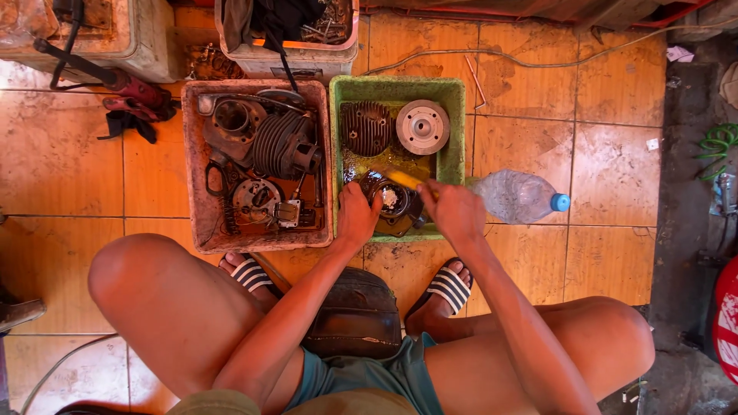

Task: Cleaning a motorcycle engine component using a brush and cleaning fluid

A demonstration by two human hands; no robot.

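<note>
My left hand grips a dark round engine part at the near end of a green tray. My right hand holds a yellow-handled brush whose end rests on that part. Farther back in the same tray lie a finned dark cylinder head and a round grey metal disc, in yellowish liquid.
A pink tray to the left holds a finned cylinder and several greasy engine parts. A clear plastic bottle with a blue cap lies right of the green tray. Bins stand at the back. My sandalled feet rest on orange tiles.
</note>
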